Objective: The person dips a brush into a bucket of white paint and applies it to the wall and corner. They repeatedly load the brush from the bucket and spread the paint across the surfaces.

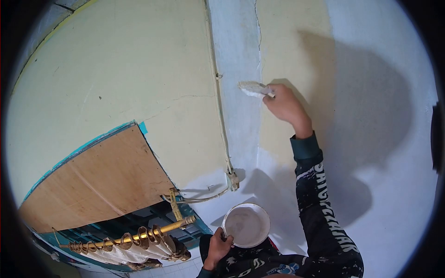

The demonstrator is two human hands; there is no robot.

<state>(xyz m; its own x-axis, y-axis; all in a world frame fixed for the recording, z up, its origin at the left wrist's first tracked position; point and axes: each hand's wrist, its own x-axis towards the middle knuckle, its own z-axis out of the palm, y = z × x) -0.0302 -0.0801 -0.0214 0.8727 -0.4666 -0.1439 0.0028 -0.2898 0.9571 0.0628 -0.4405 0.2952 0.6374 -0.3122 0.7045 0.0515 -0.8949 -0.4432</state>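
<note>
My right hand (286,105) is raised to the wall and grips a paintbrush (252,88) by its handle. The brush's bristles are coated in white and lie over the pale strip near the wall's corner. Low in front of me, my left hand (219,248) holds a round white bucket (246,225) by its rim, thumb over the edge. Whitish paint shows inside the bucket. Around the brush, the wall (289,41) is part cream and part fresh white, with a thin crack running down near the corner.
A cable conduit (215,83) runs down the wall to a switch box (232,180). At lower left, a brown board (99,178) covers the upper part of a teal-framed window. Below it, a yellow curtain rod (130,238) carries a gathered curtain (134,250) and juts out from the wall.
</note>
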